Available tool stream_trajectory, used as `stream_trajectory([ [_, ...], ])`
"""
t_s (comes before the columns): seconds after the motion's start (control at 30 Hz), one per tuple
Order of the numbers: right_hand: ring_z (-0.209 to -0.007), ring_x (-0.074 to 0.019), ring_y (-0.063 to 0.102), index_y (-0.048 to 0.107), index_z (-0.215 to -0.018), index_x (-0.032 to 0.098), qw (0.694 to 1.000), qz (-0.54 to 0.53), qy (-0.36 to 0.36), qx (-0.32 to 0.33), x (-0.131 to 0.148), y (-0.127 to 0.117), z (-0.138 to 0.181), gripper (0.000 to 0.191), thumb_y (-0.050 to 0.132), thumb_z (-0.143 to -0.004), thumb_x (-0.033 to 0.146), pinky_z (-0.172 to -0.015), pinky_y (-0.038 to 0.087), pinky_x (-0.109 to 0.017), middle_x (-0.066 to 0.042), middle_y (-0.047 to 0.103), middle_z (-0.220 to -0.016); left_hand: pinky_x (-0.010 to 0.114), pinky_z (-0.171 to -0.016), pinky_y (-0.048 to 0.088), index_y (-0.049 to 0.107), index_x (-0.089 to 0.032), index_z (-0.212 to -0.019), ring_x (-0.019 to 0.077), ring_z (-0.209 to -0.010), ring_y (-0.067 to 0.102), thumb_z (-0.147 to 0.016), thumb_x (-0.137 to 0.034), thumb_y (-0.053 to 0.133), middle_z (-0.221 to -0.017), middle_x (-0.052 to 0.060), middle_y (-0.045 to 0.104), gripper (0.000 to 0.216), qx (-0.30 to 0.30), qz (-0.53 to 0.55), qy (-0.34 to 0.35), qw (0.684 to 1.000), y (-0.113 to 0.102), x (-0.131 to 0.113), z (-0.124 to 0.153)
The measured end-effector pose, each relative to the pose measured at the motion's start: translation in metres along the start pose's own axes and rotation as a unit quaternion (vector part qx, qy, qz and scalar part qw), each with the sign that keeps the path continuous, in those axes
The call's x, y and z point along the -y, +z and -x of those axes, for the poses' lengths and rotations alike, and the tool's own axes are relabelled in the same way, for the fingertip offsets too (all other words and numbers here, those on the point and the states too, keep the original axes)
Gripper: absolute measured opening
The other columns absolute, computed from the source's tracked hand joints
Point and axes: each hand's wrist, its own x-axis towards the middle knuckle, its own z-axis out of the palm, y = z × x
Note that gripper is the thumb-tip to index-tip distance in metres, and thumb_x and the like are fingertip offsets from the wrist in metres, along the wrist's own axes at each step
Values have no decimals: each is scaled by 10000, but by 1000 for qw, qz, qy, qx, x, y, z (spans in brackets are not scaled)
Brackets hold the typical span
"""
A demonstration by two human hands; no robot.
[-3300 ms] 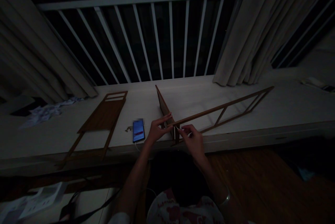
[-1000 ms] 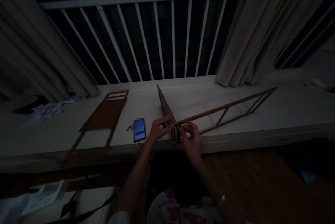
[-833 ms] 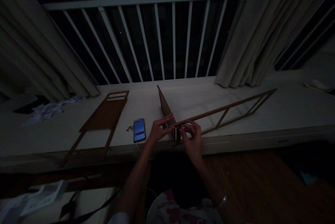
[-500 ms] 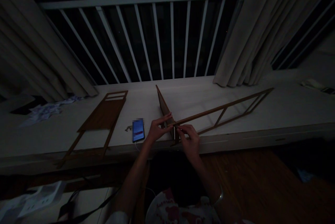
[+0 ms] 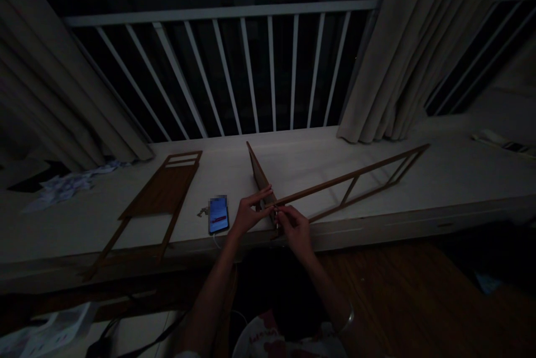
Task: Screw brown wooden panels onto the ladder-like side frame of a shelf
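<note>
A wooden frame with crossbars (image 5: 352, 177) slants to the right across the white ledge. At its near end it meets an upright wooden panel (image 5: 259, 171). My left hand (image 5: 247, 215) is closed around this joint, thumb on the near side and fingers along the panel. Just right of the joint, my right hand (image 5: 296, 229) pinches with thumb and fingertips at the frame's end. Whatever small piece lies between those fingertips is too dark to make out.
A second wooden piece (image 5: 161, 187), with a slatted panel and legs, lies to the left, overhanging the ledge (image 5: 322, 151). Nearby are a lit phone (image 5: 218, 215) on a cable and small metal bits (image 5: 203, 211). White railings (image 5: 221, 13) and curtains (image 5: 372, 67) stand behind.
My right hand has shifted slightly left, closer in at the joint. The left hand keeps its hold. The whole view has moved a little.
</note>
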Motion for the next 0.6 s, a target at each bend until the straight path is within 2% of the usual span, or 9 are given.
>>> stream_trajectory([
  [0.13, -647, -128, 555, 595, -884, 192, 1000, 13, -15, 9, 2, 0, 1, 222, 480, -796, 361, -628, 454, -252, -10, 582, -720, 218, -520, 447, 553, -193, -1099, 221, -976, 569, -668, -295, 620, -1237, 107, 476, 447, 3, 0, -4, 1000, 1, 0, 0],
  [0.3, -685, -129, 541, 586, -892, 191, 1000, 12, -21, -6, 2, 2, 3, 223, 461, -806, 354, -654, 438, -247, -8, 567, -727, 217, -532, 451, 565, -194, -1083, 216, -984, 564, -657, -292, 630, -1234, 104, 479, 441, 2, 2, -6, 1000, 1, 0, 0],
  [0.53, -622, -123, 548, 579, -753, 176, 999, -32, 23, -33, 1, 7, -5, 225, 540, -737, 396, -618, 440, -242, 1, 581, -652, 214, -524, 454, 563, -187, -1087, 200, -934, 583, -672, -307, 601, -1223, 113, 490, 434, 1, 1, 0, 1000, 0, 2, -1],
  [0.6, -590, -120, 552, 556, -786, 177, 996, -58, 39, -53, -3, 9, -6, 237, 575, -709, 401, -578, 442, -238, 2, 586, -655, 217, -527, 456, 561, -185, -1090, 200, -929, 584, -673, -299, 599, -1226, 115, 488, 433, 2, 2, 0, 1000, 1, 2, -1],
])
